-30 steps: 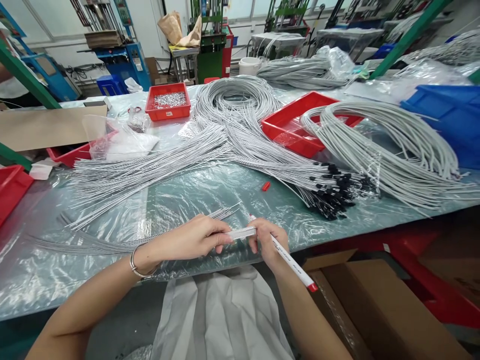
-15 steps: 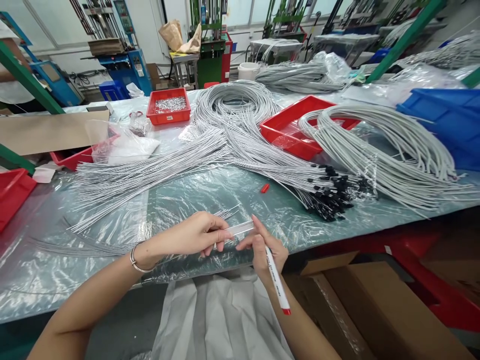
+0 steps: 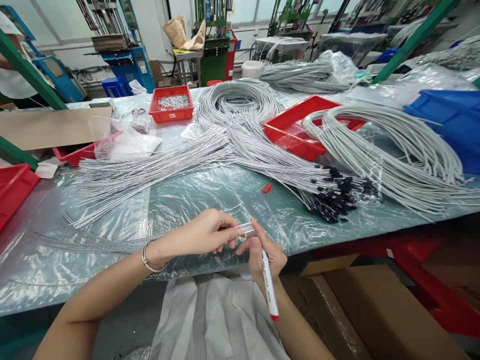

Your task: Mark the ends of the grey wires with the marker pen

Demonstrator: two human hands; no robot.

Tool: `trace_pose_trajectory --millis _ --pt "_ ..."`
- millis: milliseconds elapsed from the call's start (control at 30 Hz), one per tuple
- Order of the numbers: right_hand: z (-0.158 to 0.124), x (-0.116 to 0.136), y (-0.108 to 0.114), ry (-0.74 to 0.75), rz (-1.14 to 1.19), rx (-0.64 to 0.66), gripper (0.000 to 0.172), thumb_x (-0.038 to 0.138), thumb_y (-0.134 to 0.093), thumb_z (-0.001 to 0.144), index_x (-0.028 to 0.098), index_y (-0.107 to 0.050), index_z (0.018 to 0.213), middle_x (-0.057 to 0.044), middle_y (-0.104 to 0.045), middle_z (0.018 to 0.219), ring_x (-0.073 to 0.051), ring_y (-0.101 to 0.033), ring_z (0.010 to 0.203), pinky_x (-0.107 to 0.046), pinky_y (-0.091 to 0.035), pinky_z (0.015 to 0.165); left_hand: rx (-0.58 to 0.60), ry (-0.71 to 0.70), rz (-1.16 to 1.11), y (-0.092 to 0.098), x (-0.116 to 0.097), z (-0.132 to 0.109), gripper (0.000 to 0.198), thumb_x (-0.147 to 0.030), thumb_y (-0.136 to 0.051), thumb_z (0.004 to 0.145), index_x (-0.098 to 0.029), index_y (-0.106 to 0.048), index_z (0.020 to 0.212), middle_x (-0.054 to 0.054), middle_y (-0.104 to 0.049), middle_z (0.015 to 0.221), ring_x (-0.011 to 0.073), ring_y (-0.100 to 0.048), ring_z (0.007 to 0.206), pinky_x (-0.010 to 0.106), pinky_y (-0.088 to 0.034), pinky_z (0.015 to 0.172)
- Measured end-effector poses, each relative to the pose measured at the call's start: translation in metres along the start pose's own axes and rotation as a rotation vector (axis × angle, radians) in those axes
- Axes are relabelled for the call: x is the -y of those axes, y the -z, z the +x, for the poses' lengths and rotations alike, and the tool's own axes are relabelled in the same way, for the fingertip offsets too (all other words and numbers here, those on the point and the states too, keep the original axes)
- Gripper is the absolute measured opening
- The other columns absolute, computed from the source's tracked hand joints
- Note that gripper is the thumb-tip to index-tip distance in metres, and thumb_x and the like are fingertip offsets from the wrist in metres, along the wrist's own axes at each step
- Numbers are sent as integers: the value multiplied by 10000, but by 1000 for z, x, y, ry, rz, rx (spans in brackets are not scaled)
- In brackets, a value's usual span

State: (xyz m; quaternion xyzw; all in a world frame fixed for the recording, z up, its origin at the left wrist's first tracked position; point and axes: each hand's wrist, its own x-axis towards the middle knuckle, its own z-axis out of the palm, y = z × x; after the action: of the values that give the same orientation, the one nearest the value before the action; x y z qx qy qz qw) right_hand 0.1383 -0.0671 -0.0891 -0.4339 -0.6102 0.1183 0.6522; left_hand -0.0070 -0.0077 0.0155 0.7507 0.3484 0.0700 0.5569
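My left hand (image 3: 213, 232) is closed in a pinch round a small bunch of thin grey wires (image 3: 246, 228), whose ends stick out to the right between my hands. The wires' long tails (image 3: 108, 242) trail left over the table. My right hand (image 3: 267, 252) grips a white marker pen (image 3: 269, 290) with a red end pointing back toward me; its writing tip is hidden by the fingers. My right index fingertip is at the wire ends. A small red pen cap (image 3: 267, 188) lies beyond my hands on the plastic sheet.
A large bundle of grey wires (image 3: 157, 162) spreads across the table, with black ends (image 3: 335, 195) at right. Thicker grey cables (image 3: 390, 145) lie coiled beside a red tray (image 3: 288, 120). Another red tray (image 3: 171, 116) holds small metal parts. Cardboard boxes (image 3: 375, 300) stand below right.
My left hand has moved right, closer to my right hand, so less wire shows between them. The marker pen has swung slightly more upright, its red end shifting left.
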Motion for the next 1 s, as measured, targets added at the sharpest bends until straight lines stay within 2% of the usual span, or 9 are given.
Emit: trace_pose_trajectory --millis 167,267,433,600,733,833,900,933,1000 --pt "5 -2 4 99 1 63 484 103 -464 864 218 -459 1335 52 -606 518 -123 -522 463 -370 -480 746 4 -2 -18 2 3 0 380 -435 -417 905 -129 -597 772 6 -583 657 55 -478 454 139 -369 407" --pt "2 1 2 54 -21 63 487 106 -463 868 212 -447 1343 63 -584 497 -121 -534 439 -364 -496 745 10 10 -25 2 4 -1 368 -422 -427 903 -125 -601 773 9 -590 663 56 -485 456 139 -370 409" --pt "-5 7 0 -42 -31 62 474 97 -448 875 207 -455 1336 73 -551 453 -114 -519 368 -315 -520 637 2 26 -37 -1 5 -1 361 -440 -477 877 -119 -611 778 14 -596 660 68 -496 463 153 -375 413" --pt "-12 5 -3 -31 -42 99 447 113 -456 868 193 -487 1307 56 -583 482 -133 -556 400 -338 -522 648 -3 -24 -40 -5 3 1 360 -416 -460 893 -124 -585 722 3 -581 614 68 -488 471 155 -369 432" --pt "-13 1 1 -68 -4 86 408 144 -457 874 185 -514 1276 29 -634 540 -145 -584 450 -370 -511 728 -1 -115 9 -5 -3 0 346 -337 -413 923 -126 -587 710 5 -604 655 60 -494 514 152 -370 488" --pt "1 0 13 -155 51 87 277 235 -486 873 176 -590 1123 21 -609 539 -144 -560 483 -303 -484 603 -6 -109 50 -5 -7 -2 336 -346 -425 919 -133 -595 722 4 -611 673 63 -508 529 155 -377 511" --pt "15 0 22 -206 64 228 198 334 -494 867 176 -611 850 30 -534 489 -126 -493 458 -256 -417 503 7 -83 78 -4 -7 -3 346 -375 -433 915 -135 -597 727 4 -618 677 63 -502 509 160 -373 498" --pt "22 1 26 -215 63 341 258 380 -490 863 178 -570 725 34 -495 472 -115 -455 448 -242 -380 474 22 -71 87 -4 -7 -4 357 -389 -432 914 -135 -597 725 5 -618 670 64 -502 499 162 -370 490" --pt "34 3 30 -221 49 559 367 433 -466 866 180 -478 601 39 -431 465 -97 -392 451 -224 -322 450 58 -55 102 -3 -5 -4 382 -413 -428 912 -134 -595 713 2 -603 631 67 -502 485 164 -367 479"
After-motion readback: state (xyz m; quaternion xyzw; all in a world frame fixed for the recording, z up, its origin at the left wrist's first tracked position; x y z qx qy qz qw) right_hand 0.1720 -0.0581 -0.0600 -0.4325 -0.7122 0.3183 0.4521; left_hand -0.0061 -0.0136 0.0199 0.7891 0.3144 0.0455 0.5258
